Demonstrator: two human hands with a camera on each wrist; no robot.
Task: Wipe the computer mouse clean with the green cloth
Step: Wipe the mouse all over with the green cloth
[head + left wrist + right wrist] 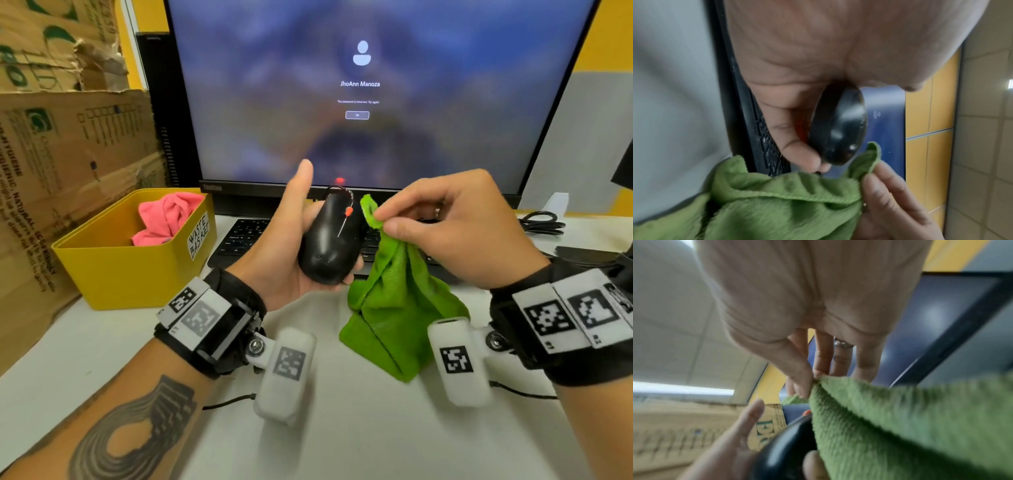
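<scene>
Two hands work just above the desk (342,438). Nearest the person, the lower part of the one green cloth (394,308) lies on the desk, while its top is lifted and pinched between thumb and fingertips of the right hand (459,233). That is a narrow pinch on a small fold, with a short tip of cloth poking up beside the mouse (330,240). Left of it, the left hand (291,246) cradles the one black mouse in its palm, off the desk, fingers curled under it and thumb standing free. Cloth and mouse are just beside each other; whether they touch cannot be told.

Several slips seem possible. The pinch takes so little cloth that a firm rub could pull the fold out of the fingers. The mouse rests on curled fingers with the thumb off it, so a sideways push from the cloth could roll it out of the palm onto the keyboard (239,240) just beyond. A thin wire with an orange tip crosses the top of the mouse, and the cloth could snag on it. Stray presses on the keys could also send input to the lit login screen.

Farther off stand one keyboard, one yellow bin (113,270) at the left holding one pink rag (168,216), and one monitor (359,96) at the back.
</scene>
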